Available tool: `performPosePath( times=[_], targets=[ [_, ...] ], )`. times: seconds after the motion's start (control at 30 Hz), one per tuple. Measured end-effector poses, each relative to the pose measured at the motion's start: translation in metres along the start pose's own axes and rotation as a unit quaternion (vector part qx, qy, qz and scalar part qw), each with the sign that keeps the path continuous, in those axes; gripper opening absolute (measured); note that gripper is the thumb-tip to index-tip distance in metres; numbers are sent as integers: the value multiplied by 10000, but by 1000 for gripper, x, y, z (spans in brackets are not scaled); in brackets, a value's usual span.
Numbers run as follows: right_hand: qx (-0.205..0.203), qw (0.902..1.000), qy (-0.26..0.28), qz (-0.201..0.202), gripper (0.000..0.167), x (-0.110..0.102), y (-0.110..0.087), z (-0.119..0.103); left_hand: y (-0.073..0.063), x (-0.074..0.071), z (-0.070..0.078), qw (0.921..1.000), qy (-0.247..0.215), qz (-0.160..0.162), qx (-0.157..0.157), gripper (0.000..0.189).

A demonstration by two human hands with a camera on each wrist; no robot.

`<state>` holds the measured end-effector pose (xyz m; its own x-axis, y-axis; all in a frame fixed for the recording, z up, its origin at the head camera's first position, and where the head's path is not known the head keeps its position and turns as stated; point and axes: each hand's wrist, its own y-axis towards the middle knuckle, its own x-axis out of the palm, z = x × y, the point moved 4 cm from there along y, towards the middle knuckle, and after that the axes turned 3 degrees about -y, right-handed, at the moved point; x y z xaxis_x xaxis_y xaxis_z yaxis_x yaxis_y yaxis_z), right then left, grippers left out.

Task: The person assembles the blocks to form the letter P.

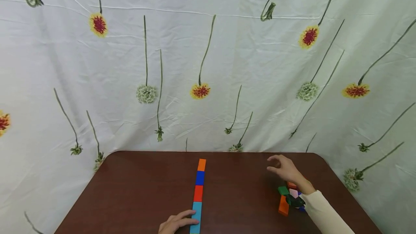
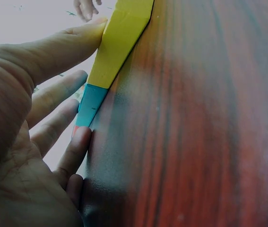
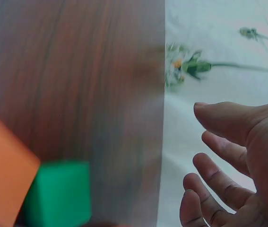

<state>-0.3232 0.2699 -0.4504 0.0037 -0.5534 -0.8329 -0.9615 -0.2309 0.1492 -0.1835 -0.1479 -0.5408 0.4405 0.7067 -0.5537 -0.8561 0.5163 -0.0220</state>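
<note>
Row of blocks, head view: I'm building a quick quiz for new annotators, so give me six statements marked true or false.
1. An orange block forms the far end of the row of blocks. True.
2. The row's second block from that end is yellow. False: it is the blue block, followed by the red block.
3. The left hand touches the row. True.
4. The block pile lies right of the row. True.
5. The right hand grips a block. False: it holds nothing.
6. The cloth behind the table is plain. False: it shows flowers.
</note>
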Motion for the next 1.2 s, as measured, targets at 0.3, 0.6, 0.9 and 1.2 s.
performPosePath(
  times=[0.3, 0.6, 0.9, 1.2],
  targets=[
    [409, 9986, -332, 84, 37, -10, -19, 29, -2, -1, -1, 10000, -14, 24, 24, 31],
    [634, 9965, -537, 106, 38, -14, -30, 40, -2, 0, -2, 9999, 2, 45, 101, 33],
    [627, 9954, -719, 40, 40, -15, -36, 47, 0, 0, -5, 9999, -96, -97, 72, 35],
    [743, 9959, -487, -174, 40, -12, -38, 50, 0, 0, -2, 9998, 50, 34, 189, 33]
  ],
)
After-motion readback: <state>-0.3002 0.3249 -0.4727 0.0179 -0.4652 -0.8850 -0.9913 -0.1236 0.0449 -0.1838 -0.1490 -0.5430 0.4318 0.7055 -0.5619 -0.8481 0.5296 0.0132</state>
